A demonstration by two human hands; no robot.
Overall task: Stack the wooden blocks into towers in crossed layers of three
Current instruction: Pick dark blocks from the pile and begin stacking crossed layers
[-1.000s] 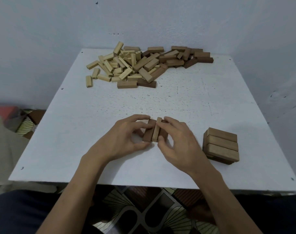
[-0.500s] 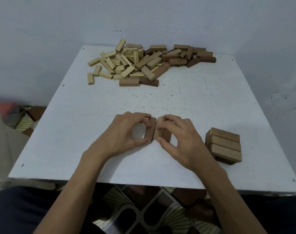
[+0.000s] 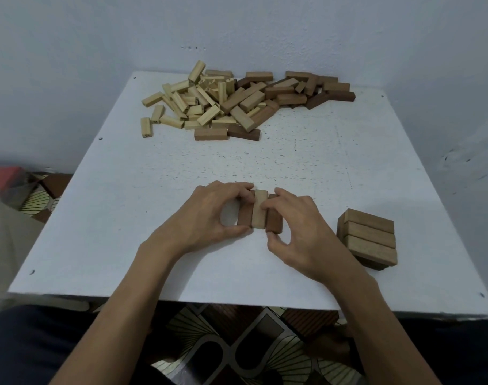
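Wooden blocks point(image 3: 259, 209), two dark flanking one pale, lie flush, left grip point(image 3: 206, 215) and right grip point(image 3: 301, 232) pinching the outer ones.

White table point(image 3: 320, 168); tan-and-brown blocks point(image 3: 237, 101).

The person is wearing dark navy trousers point(image 3: 28, 348), and the left forearm point(image 3: 126, 309) and right forearm point(image 3: 368, 329) are showing bare.
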